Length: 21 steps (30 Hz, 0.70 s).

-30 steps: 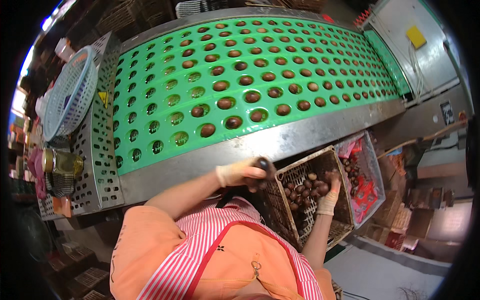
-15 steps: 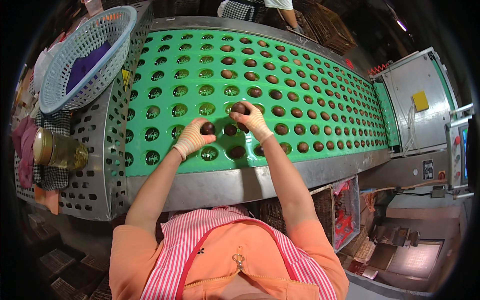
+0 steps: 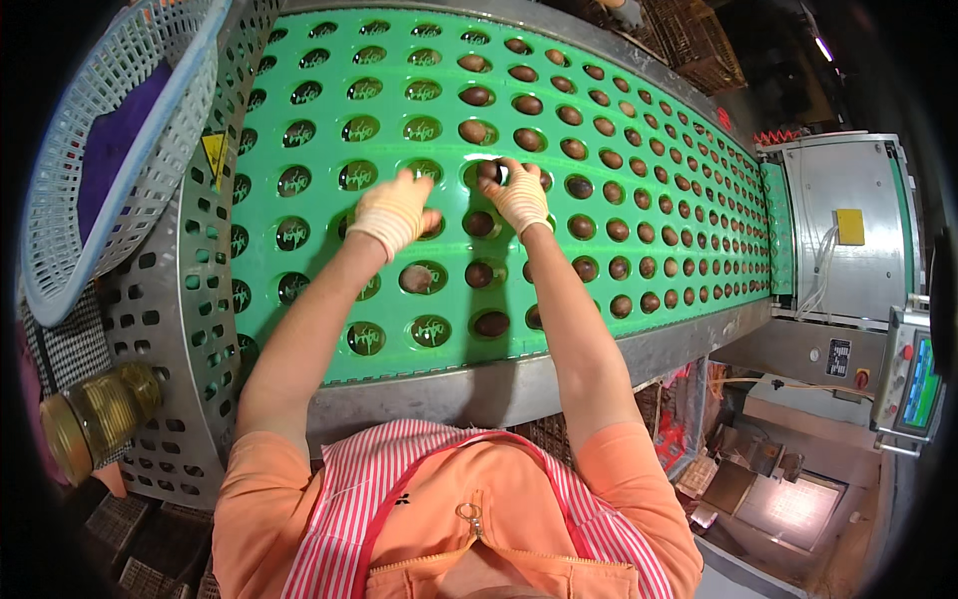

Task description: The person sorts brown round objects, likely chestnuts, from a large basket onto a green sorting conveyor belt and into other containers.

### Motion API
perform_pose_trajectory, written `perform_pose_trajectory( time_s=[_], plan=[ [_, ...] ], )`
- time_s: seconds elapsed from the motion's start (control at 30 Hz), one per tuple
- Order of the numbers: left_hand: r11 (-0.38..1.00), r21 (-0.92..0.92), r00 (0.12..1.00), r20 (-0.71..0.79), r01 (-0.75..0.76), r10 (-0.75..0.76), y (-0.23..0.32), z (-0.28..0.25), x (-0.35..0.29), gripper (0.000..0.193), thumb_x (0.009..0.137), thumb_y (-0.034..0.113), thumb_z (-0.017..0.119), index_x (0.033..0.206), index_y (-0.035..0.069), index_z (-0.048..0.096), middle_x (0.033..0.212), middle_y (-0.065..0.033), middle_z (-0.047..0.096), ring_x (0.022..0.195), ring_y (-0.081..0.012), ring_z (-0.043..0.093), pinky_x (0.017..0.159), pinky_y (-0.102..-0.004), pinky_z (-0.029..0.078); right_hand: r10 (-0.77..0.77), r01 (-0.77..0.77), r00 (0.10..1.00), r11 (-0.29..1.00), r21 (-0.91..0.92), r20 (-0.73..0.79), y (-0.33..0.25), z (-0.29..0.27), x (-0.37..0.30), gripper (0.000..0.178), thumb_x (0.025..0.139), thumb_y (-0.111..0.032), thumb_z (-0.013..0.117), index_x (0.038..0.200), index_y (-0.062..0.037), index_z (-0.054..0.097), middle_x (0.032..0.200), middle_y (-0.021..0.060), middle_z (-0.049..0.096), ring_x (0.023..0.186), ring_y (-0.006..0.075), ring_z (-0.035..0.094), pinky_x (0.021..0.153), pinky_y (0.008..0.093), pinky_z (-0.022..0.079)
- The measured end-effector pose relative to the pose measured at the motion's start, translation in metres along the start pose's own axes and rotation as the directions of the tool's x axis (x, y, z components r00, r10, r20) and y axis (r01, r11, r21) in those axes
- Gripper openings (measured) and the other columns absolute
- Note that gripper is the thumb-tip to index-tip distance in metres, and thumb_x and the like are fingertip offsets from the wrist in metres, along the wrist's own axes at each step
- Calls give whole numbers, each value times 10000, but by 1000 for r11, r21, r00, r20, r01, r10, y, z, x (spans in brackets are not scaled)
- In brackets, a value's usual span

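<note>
A green moulded sheet (image 3: 329, 205) with rows of round cups stretches before me. Dark brown eggs (image 3: 529, 140) fill many cups from the middle to the right. My right hand (image 3: 517, 195), in a pale striped half-finger glove, pinches a dark egg (image 3: 491, 172) over a cup. My left hand (image 3: 394, 210), gloved alike and slightly blurred, hovers over the cups beside it. Its thumb and fingers are apart, with no egg visible between them. Just below that hand, a brown egg with a greyish patch (image 3: 422, 278) sits in a cup.
A pale blue plastic basket (image 3: 190, 120) with purple cloth stands at the left. Below it is a gold-lidded jar (image 3: 100, 414) beside a perforated metal side panel (image 3: 175, 299). The metal table edge (image 3: 449, 394) runs in front of me. A machine housing (image 3: 838, 225) and control screen (image 3: 913, 384) are at right.
The left hand has let go of its egg, and an egg now lies in a cup just below it. The right hand still holds one, over a farther cup. My view has shifted.
</note>
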<state>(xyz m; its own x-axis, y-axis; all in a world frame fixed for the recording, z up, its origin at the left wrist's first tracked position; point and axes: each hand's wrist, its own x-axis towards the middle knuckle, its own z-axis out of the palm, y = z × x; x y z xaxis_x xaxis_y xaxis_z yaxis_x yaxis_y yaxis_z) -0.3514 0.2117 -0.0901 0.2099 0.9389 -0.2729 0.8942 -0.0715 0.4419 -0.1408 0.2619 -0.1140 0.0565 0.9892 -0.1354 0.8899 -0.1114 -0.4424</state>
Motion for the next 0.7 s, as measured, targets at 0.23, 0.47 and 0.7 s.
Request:
perform_pose_trajectory(
  time_s=[0.23, 0.47, 0.7],
  plan=[
    [929, 285, 867, -369, -237, 334, -30, 66, 53, 560, 901, 281, 602, 1432, 199, 441, 1516, -123, 345, 1375, -369, 346, 1132, -491, 309, 187, -221, 973, 614, 758, 132, 12, -27, -48, 273, 861, -217, 708, 1045, -18, 677, 757, -28, 579, 689, 73, 511, 603, 253, 459],
    [952, -76, 901, -353, -296, 252, -19, 41, 5, 444, 887, 276, 619, 1303, 133, 562, 1371, -129, 507, 1281, -371, 442, 1058, -444, 395, -564, 436, 814, 749, 499, 135, -14, 2, -186, 384, 710, -159, 750, 1072, -94, 640, 1007, 119, 594, 987, 309, 565, 852, 410, 490],
    [942, 37, 934, -122, -334, 336, -5, 72, -74, 317, 796, 207, 701, 1067, 56, 638, 1039, -179, 619, 991, -377, 592, 843, -473, 486, -531, 535, 844, 821, 200, -80, 9, 53, -237, 347, 808, -314, 665, 1110, -149, 623, 1115, 118, 548, 1074, 348, 506, 900, 482, 419]
  ],
)
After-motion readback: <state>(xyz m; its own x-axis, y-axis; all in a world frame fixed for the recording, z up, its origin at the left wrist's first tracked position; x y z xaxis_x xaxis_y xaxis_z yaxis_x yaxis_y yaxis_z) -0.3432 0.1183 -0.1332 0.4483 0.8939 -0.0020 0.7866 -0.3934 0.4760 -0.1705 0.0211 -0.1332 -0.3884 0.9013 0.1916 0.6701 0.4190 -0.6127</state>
